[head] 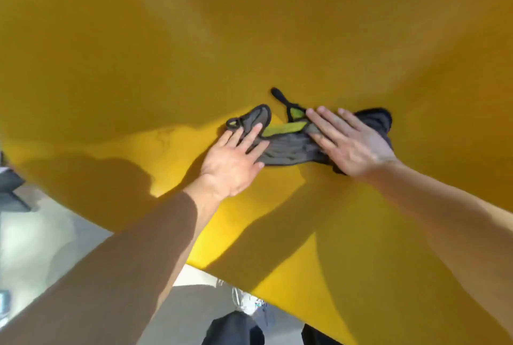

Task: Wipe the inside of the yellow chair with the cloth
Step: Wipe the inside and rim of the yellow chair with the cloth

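Your left hand [233, 161] and right hand [349, 144] lay flat, fingers spread, pressing the cloth [288, 147] into the yellow chair [194, 53] seat crease; limp and light, it likely bunches unless palmed broadly.

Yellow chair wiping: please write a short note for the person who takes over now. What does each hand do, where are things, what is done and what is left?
Left hand: flat, fingers spread, pressing the left end of the grey cloth.
Right hand: flat on the cloth's right part.
The cloth lies bunched on the yellow chair, where seat meets back.
Done: cannot tell which areas are wiped.
Left: wipe the rest of the inside.
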`<state>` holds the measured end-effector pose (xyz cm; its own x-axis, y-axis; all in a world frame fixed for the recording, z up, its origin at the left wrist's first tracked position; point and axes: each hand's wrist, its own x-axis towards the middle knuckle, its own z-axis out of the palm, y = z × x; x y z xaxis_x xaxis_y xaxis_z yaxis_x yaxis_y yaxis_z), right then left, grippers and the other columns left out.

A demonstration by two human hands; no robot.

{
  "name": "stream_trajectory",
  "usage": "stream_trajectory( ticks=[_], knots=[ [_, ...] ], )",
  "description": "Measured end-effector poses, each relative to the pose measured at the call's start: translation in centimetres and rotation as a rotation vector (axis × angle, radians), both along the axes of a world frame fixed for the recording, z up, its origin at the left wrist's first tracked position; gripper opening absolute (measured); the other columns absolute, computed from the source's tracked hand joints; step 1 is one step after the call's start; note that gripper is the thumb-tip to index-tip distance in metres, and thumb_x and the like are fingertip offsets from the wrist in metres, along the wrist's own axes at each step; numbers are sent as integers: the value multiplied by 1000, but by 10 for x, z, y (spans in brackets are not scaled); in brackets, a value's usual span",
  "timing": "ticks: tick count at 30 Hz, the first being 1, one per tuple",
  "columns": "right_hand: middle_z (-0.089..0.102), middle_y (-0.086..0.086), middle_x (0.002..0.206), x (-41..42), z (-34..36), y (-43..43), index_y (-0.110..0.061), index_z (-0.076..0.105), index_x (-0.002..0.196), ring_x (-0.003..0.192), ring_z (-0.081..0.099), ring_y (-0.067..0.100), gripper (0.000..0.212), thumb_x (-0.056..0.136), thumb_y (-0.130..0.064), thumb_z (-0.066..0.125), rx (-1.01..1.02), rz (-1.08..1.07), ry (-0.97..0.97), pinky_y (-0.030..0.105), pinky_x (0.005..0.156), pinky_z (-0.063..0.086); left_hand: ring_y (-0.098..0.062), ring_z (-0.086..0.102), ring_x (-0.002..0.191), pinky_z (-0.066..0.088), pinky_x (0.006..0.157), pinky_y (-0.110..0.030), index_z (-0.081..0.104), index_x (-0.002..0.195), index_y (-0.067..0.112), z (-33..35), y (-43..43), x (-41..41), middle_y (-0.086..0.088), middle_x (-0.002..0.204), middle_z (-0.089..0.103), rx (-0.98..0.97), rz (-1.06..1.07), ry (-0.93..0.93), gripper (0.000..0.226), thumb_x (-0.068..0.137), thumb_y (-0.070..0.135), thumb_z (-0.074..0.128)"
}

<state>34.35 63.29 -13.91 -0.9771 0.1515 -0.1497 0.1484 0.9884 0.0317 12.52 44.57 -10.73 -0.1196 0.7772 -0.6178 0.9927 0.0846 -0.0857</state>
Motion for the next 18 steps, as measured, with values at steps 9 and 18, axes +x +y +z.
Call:
stream_trajectory(
  ticks=[9, 18],
  knots=[
    [-2, 11, 170, 19, -29, -111, -5, 39, 150, 156, -1, 31, 56, 97, -25, 36, -252, -784, 14, 55, 123, 13, -39, 9, 151, 11, 121, -53, 42, 148, 28, -37, -27, 56, -1, 165, 19, 140, -179, -332, 61, 95, 59, 40],
    [-4, 17, 168, -176, 22, -331, -3, 33, 154, 155, -1, 31, 92, 90, -67, 18, -1014, -1220, 175, 48, 125, 6, -27, 55, 124, 17, 120, -50, 74, 111, 24, 58, -167, -98, 2, 146, 54, 36, -189, -85, 37, 93, 35, 43]
  ],
)
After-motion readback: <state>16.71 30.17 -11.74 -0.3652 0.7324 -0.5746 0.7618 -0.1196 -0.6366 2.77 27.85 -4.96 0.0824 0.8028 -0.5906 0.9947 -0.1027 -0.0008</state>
